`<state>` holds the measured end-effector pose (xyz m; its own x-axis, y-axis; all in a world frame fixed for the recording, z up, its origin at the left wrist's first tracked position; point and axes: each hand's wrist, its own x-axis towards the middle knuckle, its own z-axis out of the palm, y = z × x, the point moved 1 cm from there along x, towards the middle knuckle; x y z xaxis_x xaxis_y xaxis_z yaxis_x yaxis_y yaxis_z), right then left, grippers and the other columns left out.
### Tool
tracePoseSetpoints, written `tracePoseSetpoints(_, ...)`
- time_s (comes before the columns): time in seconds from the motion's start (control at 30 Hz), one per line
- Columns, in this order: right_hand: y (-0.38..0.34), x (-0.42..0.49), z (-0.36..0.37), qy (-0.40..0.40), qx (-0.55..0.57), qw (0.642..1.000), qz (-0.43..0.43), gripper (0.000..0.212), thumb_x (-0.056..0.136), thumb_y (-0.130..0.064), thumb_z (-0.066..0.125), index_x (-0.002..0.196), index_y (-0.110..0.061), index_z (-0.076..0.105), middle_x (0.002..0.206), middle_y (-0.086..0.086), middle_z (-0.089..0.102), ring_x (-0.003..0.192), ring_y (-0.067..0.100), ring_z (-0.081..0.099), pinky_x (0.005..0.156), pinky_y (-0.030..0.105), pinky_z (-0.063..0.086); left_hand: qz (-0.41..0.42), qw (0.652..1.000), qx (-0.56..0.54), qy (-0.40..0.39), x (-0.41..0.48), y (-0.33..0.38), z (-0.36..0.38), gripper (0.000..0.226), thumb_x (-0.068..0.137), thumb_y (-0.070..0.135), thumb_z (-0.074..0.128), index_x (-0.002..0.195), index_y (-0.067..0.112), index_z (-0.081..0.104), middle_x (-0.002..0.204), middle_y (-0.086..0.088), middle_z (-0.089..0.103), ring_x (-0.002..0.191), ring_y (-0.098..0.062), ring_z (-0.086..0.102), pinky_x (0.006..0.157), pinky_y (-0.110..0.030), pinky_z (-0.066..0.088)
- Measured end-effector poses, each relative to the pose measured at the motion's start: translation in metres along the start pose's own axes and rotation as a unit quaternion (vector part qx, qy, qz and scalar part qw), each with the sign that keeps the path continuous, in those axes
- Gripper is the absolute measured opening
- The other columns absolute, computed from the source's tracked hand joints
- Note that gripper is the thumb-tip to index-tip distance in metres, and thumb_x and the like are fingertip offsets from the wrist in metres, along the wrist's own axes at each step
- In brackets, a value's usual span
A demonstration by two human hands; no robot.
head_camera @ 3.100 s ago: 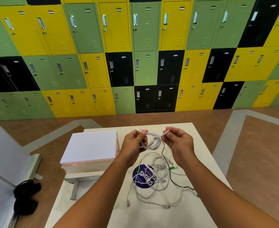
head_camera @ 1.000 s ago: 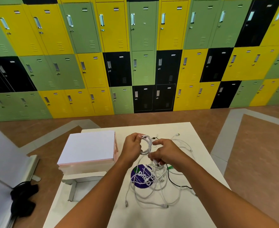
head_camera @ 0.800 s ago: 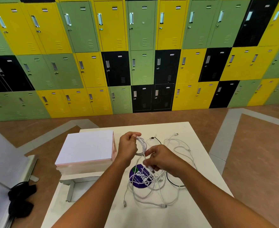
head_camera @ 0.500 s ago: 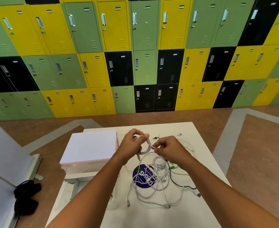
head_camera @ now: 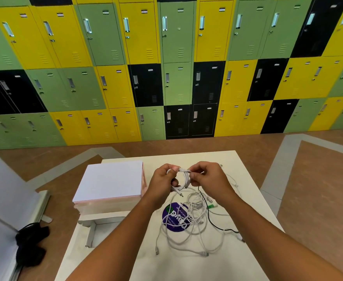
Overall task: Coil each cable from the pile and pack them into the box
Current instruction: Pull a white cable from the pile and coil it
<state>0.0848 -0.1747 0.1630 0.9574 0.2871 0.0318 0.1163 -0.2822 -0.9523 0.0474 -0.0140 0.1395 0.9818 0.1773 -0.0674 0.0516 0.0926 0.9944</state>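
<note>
The white box (head_camera: 110, 179) sits left on the tabletop (head_camera: 186, 158). The left grip (head_camera: 162, 180) curls round a small cable coil (head_camera: 185, 179), hiding part of it. The right grip (head_camera: 209, 177) pinches its top. The tangled pile (head_camera: 189, 226) lies below, ends hard to follow.

A wall of lockers (head_camera: 176, 57) in yellow, green and black, each door with a metal handle, fills the background. The brown floor (head_camera: 318, 189) carries grey bands (head_camera: 276, 175). A white table (head_camera: 186, 268) bears a round purple sticker (head_camera: 174, 218). At left, a black bundle (head_camera: 30, 246) lies on the floor beside a white panel (head_camera: 2, 189).
</note>
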Motion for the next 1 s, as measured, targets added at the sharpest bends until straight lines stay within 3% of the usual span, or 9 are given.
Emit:
tracePoseSetpoints(0.1,-0.001,0.0,0.004,0.022,0.153,0.988,0.029,0.011,0.091,0.005,0.065,0.093,-0.004,0.072,0.088,0.017,0.074,0.082,0.03,0.075,0.075,0.038,0.062,0.024,0.999,-0.03,-0.005,-0.003,0.004,0.005,0.019,0.106,0.018,0.046,0.101,0.007,0.061,0.06,0.003,0.047,0.055,-0.009,0.042,0.051,-0.022,0.042)
tracePoseSetpoints(0.2,0.0,-0.003,0.01,0.036,0.288,0.954,0.071,0.012,0.09,0.009,0.063,0.097,0.0,0.064,0.088,0.019,0.074,0.079,0.031,0.074,0.072,0.04,0.061,0.051,0.999,-0.002,0.002,-0.004,0.008,0.009,0.018,0.106,0.019,0.046,0.103,0.006,0.059,0.058,0.009,0.053,0.055,-0.007,0.044,0.053,-0.022,0.043)
tracePoseSetpoints(0.33,-0.001,-0.005,0.012,0.024,0.36,0.925,0.119,0.013,0.091,0.009,0.061,0.087,-0.004,0.064,0.08,0.015,0.073,0.071,0.028,0.07,0.068,0.037,0.058,0.083,0.996,0.037,0.016,-0.006,0.013,0.011,0.016,0.105,0.021,0.049,0.102,0.008,0.058,0.063,0.008,0.056,0.055,-0.006,0.047,0.053,-0.022,0.044)
tracePoseSetpoints(0.53,-0.004,-0.005,0.004,-0.05,0.3,0.939,0.163,0.012,0.094,0.004,0.057,0.091,-0.005,0.065,0.08,0.016,0.071,0.067,0.025,0.066,0.064,0.036,0.053,0.132,0.983,0.114,0.052,-0.004,0.011,0.014,0.013,0.103,0.022,0.052,0.096,0.012,0.056,0.081,0.002,0.061,0.068,-0.008,0.054,0.064,-0.028,0.048)
tracePoseSetpoints(0.7,-0.002,-0.012,0.011,-0.076,0.366,0.916,0.144,0.009,0.095,-0.011,0.051,0.091,-0.008,0.059,0.082,0.012,0.067,0.071,0.024,0.062,0.068,0.039,0.049,0.158,0.973,0.152,0.071,-0.003,0.015,0.02,0.009,0.103,0.021,0.051,0.096,0.019,0.055,0.085,0.007,0.062,0.075,-0.004,0.058,0.068,-0.024,0.049)
tracePoseSetpoints(0.83,0.0,-0.009,0.015,-0.057,0.253,0.962,0.087,0.017,0.09,0.002,0.065,0.091,-0.009,0.052,0.076,0.009,0.065,0.069,0.022,0.064,0.067,0.041,0.055,0.151,0.982,0.111,0.037,-0.001,0.019,0.013,0.007,0.102,0.016,0.055,0.101,0.011,0.059,0.09,-0.001,0.064,0.073,-0.009,0.059,0.063,-0.026,0.052)
tracePoseSetpoints(1.0,0.005,-0.001,0.005,-0.051,0.128,0.99,0.042,0.02,0.087,0.005,0.069,0.095,-0.009,0.057,0.088,0.016,0.066,0.07,0.02,0.065,0.061,0.037,0.056,0.08,0.995,0.059,0.032,0.0,0.016,0.005,0.015,0.099,0.013,0.06,0.114,0.012,0.061,0.081,-0.012,0.056,0.061,-0.014,0.058,0.06,-0.028,0.054)
